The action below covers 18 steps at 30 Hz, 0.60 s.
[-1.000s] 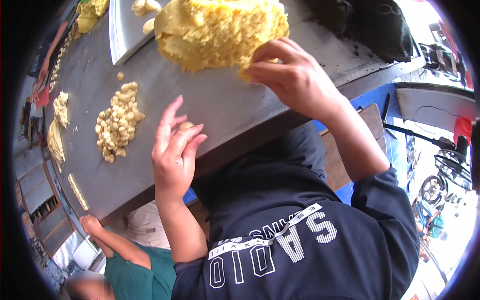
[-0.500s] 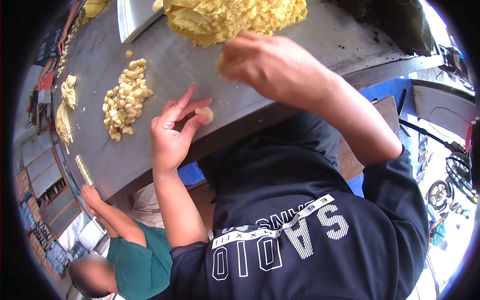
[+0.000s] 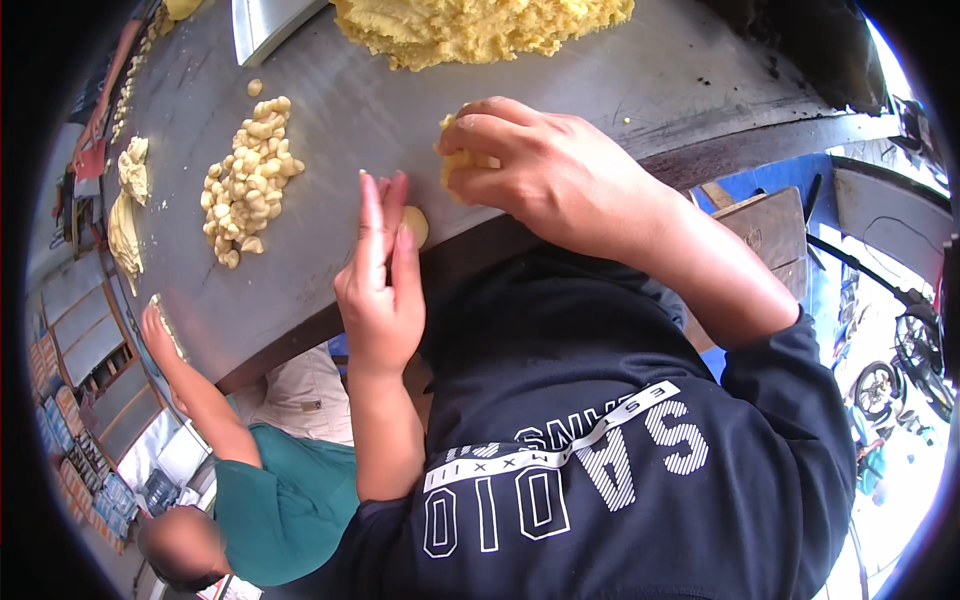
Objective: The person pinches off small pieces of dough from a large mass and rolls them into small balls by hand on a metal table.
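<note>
My right hand (image 3: 545,165) is closed over a lump of yellow crumbly paste (image 3: 455,168) near the table's front edge. Just left of it, my left hand (image 3: 385,275) is held edge-on with its fingers stretched out. A small round piece of pale dough (image 3: 416,224) lies by the left thumb, partly hidden behind it. Farther off, a large mound of the same yellow paste (image 3: 480,30) rests on the metal tabletop (image 3: 335,130). To the left spreads a heap of small pale dough pieces (image 3: 250,185).
A metal tray (image 3: 258,45) stands at the far side, beside one loose dough piece (image 3: 254,88). Dough lumps (image 3: 124,235) lie along the left edge. Another person's hand (image 3: 155,335) works at a strip of dough there. A dark bundle (image 3: 800,50) sits at far right.
My right hand has come nearer, away from the mound, with its paste lump. My left fingers have straightened from their curl around the dough round. The other person's arm has shifted.
</note>
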Available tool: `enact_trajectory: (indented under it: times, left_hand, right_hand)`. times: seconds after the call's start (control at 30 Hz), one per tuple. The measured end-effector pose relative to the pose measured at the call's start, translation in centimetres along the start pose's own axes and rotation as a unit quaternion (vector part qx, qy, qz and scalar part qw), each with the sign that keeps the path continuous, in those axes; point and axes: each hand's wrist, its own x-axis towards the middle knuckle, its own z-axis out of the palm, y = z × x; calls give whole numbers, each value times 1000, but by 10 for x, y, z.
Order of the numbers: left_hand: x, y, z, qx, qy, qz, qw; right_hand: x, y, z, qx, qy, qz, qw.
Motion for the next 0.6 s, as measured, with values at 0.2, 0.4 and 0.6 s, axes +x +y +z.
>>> enact_trajectory:
  times: [0.2, 0.4, 0.6]
  left_hand:
    - [4, -21, -16, 34, 3, 114, 993]
    - [23, -11, -28, 135, -66, 57, 987]
    - [57, 9, -28, 122, -78, -30, 989]
  right_hand:
    - [7, 5, -1, 4, 65, -61, 996]
    - [-7, 14, -32, -41, 65, 46, 996]
    - [-59, 40, -62, -108, 47, 85, 989]
